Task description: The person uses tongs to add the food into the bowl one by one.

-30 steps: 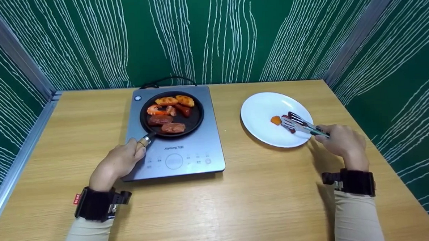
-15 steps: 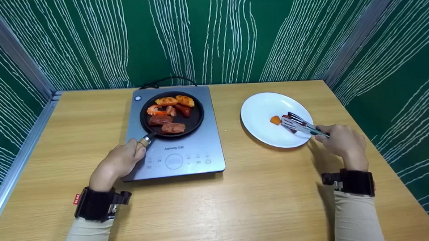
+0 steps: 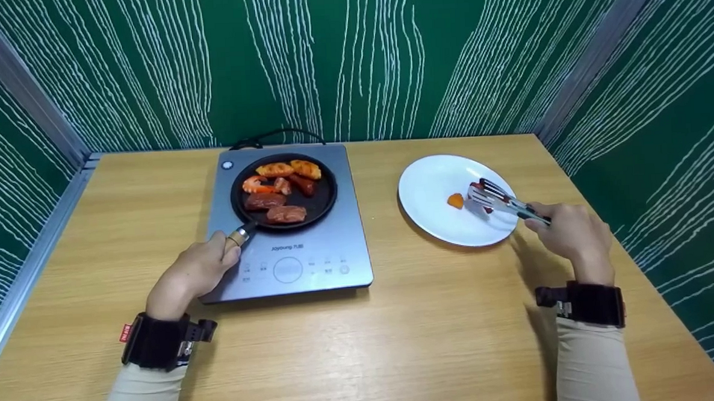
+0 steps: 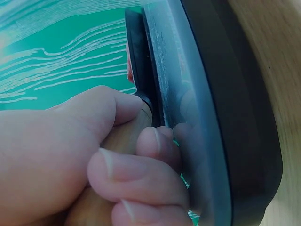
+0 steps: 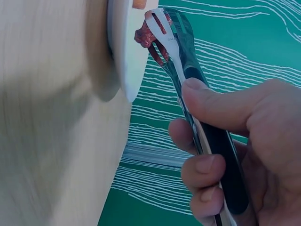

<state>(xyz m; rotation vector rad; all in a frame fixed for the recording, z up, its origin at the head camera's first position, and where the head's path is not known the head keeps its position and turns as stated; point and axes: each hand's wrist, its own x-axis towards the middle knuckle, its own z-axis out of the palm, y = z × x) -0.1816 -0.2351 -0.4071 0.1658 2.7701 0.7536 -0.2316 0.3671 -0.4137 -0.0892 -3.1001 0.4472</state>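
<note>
My left hand (image 3: pixel 198 269) grips the wooden handle (image 3: pixel 236 238) of a black frying pan (image 3: pixel 323 208), its fingers curled round the wood in the left wrist view. The pan sits on a grey induction cooker (image 3: pixel 347 243). With the right hand (image 3: pixel 569 233) I hold metal tongs (image 3: pixel 505 202) with dark grips, their slotted heads over a white plate (image 3: pixel 420 189). A reddish-brown piece of food (image 5: pixel 145 36) is pinched between the heads, partly hidden by them. Beside it on the plate lies a small orange piece (image 3: pixel 456 201).
Inside the pan are two brown slabs of meat (image 3: pixel 286 214), a shrimp (image 3: pixel 255 184), two yellow grilled pieces (image 3: pixel 275 169) and smaller reddish pieces (image 3: pixel 303 185). A black cable (image 3: pixel 275 132) runs behind the cooker. Green patterned panels (image 3: pixel 375 61) enclose the wooden table (image 3: pixel 351 345).
The tongs' heads have shifted and turned slightly on the plate, and the reddish-brown piece between them shows more. My left hand and the pan keep their place; the head view has shifted a little.
</note>
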